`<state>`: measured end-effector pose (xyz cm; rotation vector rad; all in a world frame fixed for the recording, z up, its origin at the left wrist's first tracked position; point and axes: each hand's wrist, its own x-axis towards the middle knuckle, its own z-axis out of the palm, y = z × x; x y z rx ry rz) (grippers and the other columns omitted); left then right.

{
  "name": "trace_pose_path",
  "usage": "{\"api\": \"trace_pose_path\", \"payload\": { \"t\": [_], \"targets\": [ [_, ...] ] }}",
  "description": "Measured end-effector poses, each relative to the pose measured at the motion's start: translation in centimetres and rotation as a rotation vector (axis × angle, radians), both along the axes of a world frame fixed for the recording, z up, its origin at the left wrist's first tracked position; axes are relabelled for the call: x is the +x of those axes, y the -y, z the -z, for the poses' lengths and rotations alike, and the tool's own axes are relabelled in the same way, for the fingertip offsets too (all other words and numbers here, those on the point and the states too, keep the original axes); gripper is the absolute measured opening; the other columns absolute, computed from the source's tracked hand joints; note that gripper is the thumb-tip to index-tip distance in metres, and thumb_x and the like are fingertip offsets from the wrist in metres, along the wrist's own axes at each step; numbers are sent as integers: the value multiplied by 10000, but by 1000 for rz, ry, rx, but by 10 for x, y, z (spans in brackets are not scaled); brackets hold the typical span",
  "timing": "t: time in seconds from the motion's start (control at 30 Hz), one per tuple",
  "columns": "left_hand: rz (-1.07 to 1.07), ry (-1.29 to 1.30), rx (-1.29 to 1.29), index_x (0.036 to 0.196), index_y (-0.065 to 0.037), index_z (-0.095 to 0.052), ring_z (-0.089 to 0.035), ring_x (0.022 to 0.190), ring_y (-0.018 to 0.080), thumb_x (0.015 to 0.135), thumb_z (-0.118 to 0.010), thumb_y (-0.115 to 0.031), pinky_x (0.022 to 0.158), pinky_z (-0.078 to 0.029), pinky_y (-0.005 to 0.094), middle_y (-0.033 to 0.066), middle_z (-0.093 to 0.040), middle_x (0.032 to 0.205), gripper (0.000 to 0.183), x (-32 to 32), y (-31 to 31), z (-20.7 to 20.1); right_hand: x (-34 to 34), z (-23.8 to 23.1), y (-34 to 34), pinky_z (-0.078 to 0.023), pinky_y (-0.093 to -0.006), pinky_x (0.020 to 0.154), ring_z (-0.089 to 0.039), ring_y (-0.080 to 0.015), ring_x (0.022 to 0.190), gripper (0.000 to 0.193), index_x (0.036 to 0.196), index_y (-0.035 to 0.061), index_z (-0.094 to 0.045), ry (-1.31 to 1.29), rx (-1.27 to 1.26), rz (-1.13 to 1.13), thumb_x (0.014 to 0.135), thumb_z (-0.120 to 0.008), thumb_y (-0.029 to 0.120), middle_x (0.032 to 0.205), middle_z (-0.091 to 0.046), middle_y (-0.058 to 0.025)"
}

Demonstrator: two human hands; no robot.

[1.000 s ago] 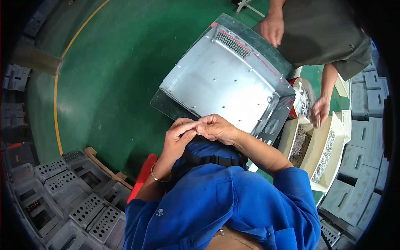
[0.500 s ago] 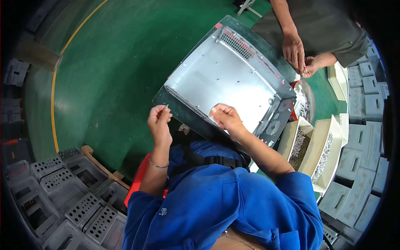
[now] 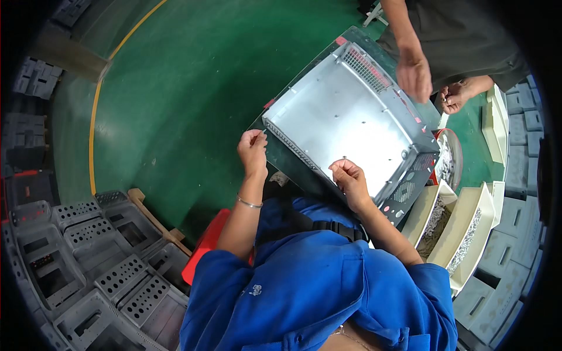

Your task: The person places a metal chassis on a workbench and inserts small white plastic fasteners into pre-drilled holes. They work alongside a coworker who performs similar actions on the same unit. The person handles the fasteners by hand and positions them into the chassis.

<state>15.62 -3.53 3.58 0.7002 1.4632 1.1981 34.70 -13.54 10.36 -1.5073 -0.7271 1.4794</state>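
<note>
A large silver-grey housing (image 3: 328, 111), open side up with vented walls, lies on a dark glassy board (image 3: 281, 158). Beside its left corner is my left hand (image 3: 253, 153), fingers pinched together; what they hold, if anything, is hidden. My right hand (image 3: 351, 182) is over the housing's near edge, thumb and fingertips pressed together. Anything between them is too small to make out. Small dark studs dot the housing's floor. Across from me, another person's blurred hand (image 3: 414, 76) is above the far right edge, and that person's other hand (image 3: 458, 96) pinches something tiny.
To the right are a red-rimmed round tub (image 3: 448, 158) and cream bins (image 3: 459, 234) of small parts. Stacked grey housings (image 3: 518, 169) line the right side. Perforated grey housings (image 3: 123, 275) fill the lower left. A red thing (image 3: 205, 248) is by my left elbow.
The whole view has shifted, carrying the scene rightward. My left hand has come closer to the housing's left corner; my right hand has drawn slightly toward me. The other person's hands have separated.
</note>
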Motion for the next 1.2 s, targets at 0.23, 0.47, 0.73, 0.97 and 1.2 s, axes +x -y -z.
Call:
{"api": "trace_pose_path", "payload": {
  "t": [0.23, 0.47, 0.73, 0.97, 1.2],
  "targets": [
    [-34, 98, 42, 798, -40, -522, -510, 605, 88, 747, -549, -55, 520, -387, 201, 15, -540, 707, 59, 6, -6, 4, 2, 3, -2, -215, -158, 396, -306, -6, 435, 107, 778, 70, -550, -17, 5, -10, 808, -522, 169, 558, -441, 54],
    [-14, 61, 33, 794, -36, -521, -510, 600, 85, 739, -556, -44, 514, -387, 197, 7, -517, 675, 66, 8, -9, 4, 4, 3, -1, -220, -156, 397, -315, -8, 433, 90, 792, 66, -546, -58, -4, -21, 806, -511, 148, 562, -446, 48],
    [-4, 80, 47, 801, -23, -519, -511, 590, 89, 766, -528, -64, 519, -387, 197, 15, -520, 672, 55, 10, -10, 2, 5, 4, -2, -223, -156, 392, -324, -8, 432, 92, 791, 68, -545, -69, -38, -18, 803, -516, 155, 565, -449, 45],
    [11, 42, 10, 789, -23, -517, -482, 544, 87, 801, -486, -132, 503, -376, 202, 16, -505, 623, 114, 13, -14, 3, 5, 6, -2, -218, -153, 399, -312, -21, 436, 112, 793, 65, -544, -92, -39, -13, 816, -504, 167, 572, -437, 37],
    [-24, 41, 14, 710, -57, -486, -460, 502, 85, 819, -427, -147, 476, -371, 202, 1, -471, 565, 153, 22, -15, 8, 15, 2, 0, -242, -160, 387, -336, -25, 429, 89, 791, 76, -544, -147, 4, 39, 804, -521, 161, 566, -446, 38]
  ]
}}
